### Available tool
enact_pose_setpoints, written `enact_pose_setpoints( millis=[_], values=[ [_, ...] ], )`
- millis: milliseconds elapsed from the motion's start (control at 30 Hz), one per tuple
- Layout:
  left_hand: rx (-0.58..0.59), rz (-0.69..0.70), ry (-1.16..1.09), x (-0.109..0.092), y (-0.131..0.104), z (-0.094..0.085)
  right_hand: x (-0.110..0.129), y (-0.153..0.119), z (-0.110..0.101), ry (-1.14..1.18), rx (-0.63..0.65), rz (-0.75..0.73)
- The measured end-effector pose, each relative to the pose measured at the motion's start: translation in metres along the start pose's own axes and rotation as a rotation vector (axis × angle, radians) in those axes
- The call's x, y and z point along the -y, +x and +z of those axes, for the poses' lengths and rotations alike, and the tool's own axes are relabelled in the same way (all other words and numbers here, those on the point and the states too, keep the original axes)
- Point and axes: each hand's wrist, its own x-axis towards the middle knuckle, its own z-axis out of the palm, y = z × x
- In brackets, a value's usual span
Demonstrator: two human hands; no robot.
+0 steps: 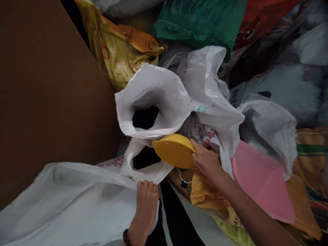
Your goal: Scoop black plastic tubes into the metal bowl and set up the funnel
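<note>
My right hand (pixel 206 160) sits just right of centre, fingers clamped on the edge of a yellow strainer (pixel 175 150) that hangs tilted at the mouth of a small white bag (pixel 143 164), while my left hand (pixel 146 196) at bottom centre has its fingers clenched on that bag's rim. Just above, a bigger white sack (pixel 159 99) gapes open with a dark inside, a pink lid (pixel 261 181) lies at lower right, and a brown cardboard wall (pixel 46 85) fills the left, with a yellow bag (pixel 120 48) and a green bag (pixel 200 20) up top.
</note>
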Motion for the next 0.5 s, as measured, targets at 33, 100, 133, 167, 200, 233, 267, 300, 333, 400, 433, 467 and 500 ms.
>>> enact_pose_setpoints(
  millis=[33, 100, 133, 167, 200, 233, 267, 300, 333, 400, 433, 467, 500],
  values=[
    [-0.014, 0.012, -0.014, 0.001, -0.001, -0.001, 0.001, 0.0, -0.001, -0.006, -0.019, -0.003],
    [-0.057, 0.025, -0.031, 0.001, -0.003, -0.003, 0.004, -0.001, -0.008, -0.013, -0.044, -0.002],
    [-0.082, 0.027, -0.036, 0.0, -0.003, -0.004, 0.008, -0.002, -0.013, -0.012, -0.046, -0.006],
    [-0.099, 0.026, -0.045, -0.001, -0.004, -0.004, 0.013, -0.001, -0.019, -0.006, -0.045, -0.018],
    [-0.106, 0.024, -0.053, -0.002, -0.004, -0.005, 0.02, 0.0, -0.026, 0.009, -0.045, -0.044],
    [-0.107, 0.017, -0.047, -0.002, -0.005, -0.004, 0.029, 0.003, -0.033, 0.031, -0.046, -0.088],
    [-0.108, 0.004, -0.022, -0.002, -0.005, -0.003, 0.039, 0.006, -0.039, 0.054, -0.048, -0.143],
    [-0.114, -0.009, 0.02, -0.002, -0.005, -0.002, 0.05, 0.011, -0.044, 0.075, -0.047, -0.205],
    [-0.118, -0.027, 0.07, 0.0, -0.004, -0.001, 0.063, 0.016, -0.047, 0.091, -0.043, -0.271],
    [-0.11, -0.076, 0.132, 0.004, 0.0, 0.001, 0.088, 0.026, -0.046, 0.103, -0.031, -0.358],
    [-0.091, -0.095, 0.125, 0.005, 0.002, 0.002, 0.1, 0.031, -0.043, 0.106, -0.02, -0.394],
    [-0.067, -0.103, 0.102, 0.006, 0.004, 0.002, 0.112, 0.035, -0.038, 0.109, -0.008, -0.425],
    [-0.048, -0.096, 0.068, 0.004, 0.005, 0.001, 0.123, 0.038, -0.031, 0.113, 0.001, -0.456]
  ],
)
